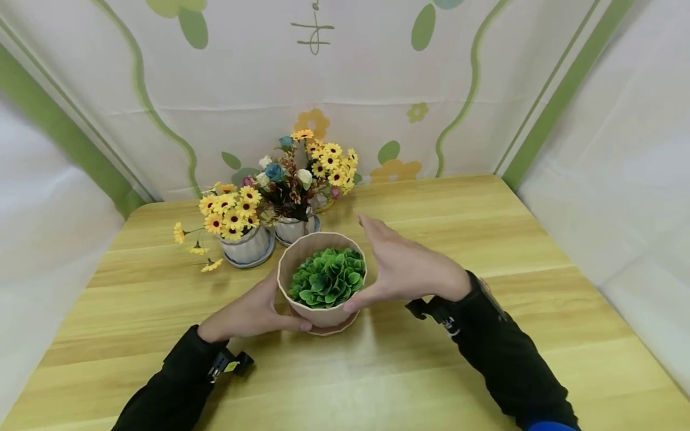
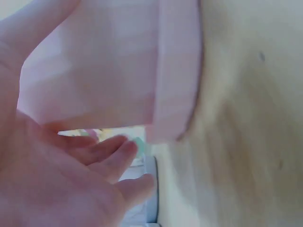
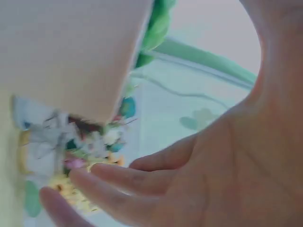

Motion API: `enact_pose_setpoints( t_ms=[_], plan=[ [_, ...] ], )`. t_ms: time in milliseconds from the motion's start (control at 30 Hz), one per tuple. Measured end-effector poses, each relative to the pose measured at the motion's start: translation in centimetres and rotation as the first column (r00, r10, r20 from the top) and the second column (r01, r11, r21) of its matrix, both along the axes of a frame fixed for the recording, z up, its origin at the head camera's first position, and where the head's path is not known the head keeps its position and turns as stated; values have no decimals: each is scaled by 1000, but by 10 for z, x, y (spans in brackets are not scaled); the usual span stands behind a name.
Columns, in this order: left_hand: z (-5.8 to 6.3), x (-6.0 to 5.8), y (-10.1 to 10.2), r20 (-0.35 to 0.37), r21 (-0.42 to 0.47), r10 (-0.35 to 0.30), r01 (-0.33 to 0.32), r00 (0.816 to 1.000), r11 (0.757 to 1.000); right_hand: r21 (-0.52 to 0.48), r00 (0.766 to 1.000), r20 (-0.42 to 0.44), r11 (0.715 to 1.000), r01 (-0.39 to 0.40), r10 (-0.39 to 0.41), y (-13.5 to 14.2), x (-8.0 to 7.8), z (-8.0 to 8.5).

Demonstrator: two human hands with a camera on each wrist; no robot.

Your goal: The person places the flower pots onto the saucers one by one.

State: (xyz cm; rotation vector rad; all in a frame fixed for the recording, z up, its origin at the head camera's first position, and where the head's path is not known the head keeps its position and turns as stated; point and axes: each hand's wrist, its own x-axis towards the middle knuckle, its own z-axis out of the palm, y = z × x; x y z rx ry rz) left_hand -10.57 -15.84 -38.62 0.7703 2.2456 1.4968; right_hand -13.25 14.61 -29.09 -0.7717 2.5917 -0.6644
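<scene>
A pale pink faceted pot [image 1: 322, 315] with a low green leafy plant [image 1: 330, 278] stands on a matching saucer [image 1: 330, 331] on the table. At the pot's left side is my left hand [image 1: 252, 312], thumb along the front and fingers reaching behind. The left wrist view shows those fingers [image 2: 111, 158] loosely extended, with a gap beside the pot wall [image 2: 99, 71]. My right hand [image 1: 412, 269] is spread at the right side, its thumb at the rim. In the right wrist view, its fingers [image 3: 137, 182] stretch out, apart from the pot.
Behind the pot stand a white pot of yellow daisies [image 1: 245, 248], a pot of blue and white roses [image 1: 293, 227] and another bunch of yellow daisies [image 1: 331, 161]. A patterned curtain [image 1: 345, 78] hangs at the back of the wooden table [image 1: 458, 371].
</scene>
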Motion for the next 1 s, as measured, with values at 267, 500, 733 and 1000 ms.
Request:
enact_pose_setpoints(
  t_ms=[267,500,733,1000],
  plan=[
    [5,16,8,-63,54,142,-139,988,989,-379,995,50,923,-65,90,8,6,-63],
    [0,27,25,-71,159,221,-208,973,965,-647,997,63,762,14,35,-15,21,-102],
    [-4,30,31,-22,169,262,-255,965,952,-641,998,57,767,40,-5,-20,24,-104],
    [-3,26,35,-39,161,253,-243,967,957,-614,999,38,789,30,-8,-16,20,-103]
  ],
)
